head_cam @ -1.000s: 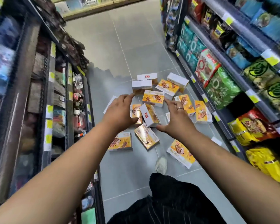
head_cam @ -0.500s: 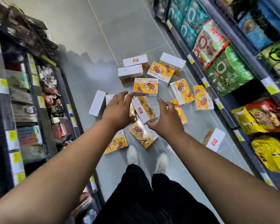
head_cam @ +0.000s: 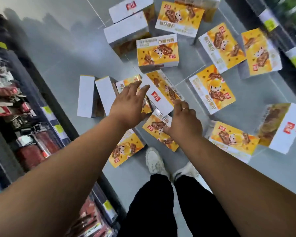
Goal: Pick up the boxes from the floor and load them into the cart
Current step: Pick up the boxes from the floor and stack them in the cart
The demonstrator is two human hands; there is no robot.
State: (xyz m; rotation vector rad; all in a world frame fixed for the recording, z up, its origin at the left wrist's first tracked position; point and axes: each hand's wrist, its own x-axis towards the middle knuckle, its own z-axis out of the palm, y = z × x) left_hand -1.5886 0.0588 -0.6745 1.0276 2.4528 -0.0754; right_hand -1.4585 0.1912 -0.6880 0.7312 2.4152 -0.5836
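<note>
Several yellow-and-white snack boxes lie scattered on the grey tiled floor (head_cam: 67, 53). One tilted box (head_cam: 161, 93), white side and red logo up, rests on other boxes in the middle. My left hand (head_cam: 128, 106) hovers at its left end with fingers spread and straight, fingertips at the box's white face. At the box's lower right end is my right hand (head_cam: 183, 120), wearing a ring, fingers loosely bent with their tips at the box's edge. Neither hand has a clear hold on it. Another box (head_cam: 159, 130) lies under my right hand. No cart is in view.
A stocked shelf unit (head_cam: 24, 117) runs along the left and another shelf edge (head_cam: 280, 31) along the right, forming a narrow aisle. My white shoes (head_cam: 155, 161) stand just behind the nearest boxes (head_cam: 126, 149). More boxes (head_cam: 157, 52) lie farther ahead.
The view has dropped much closer to the floor. Both hands have stayed around the tilted middle box, and my left fingers have spread out over its left end.
</note>
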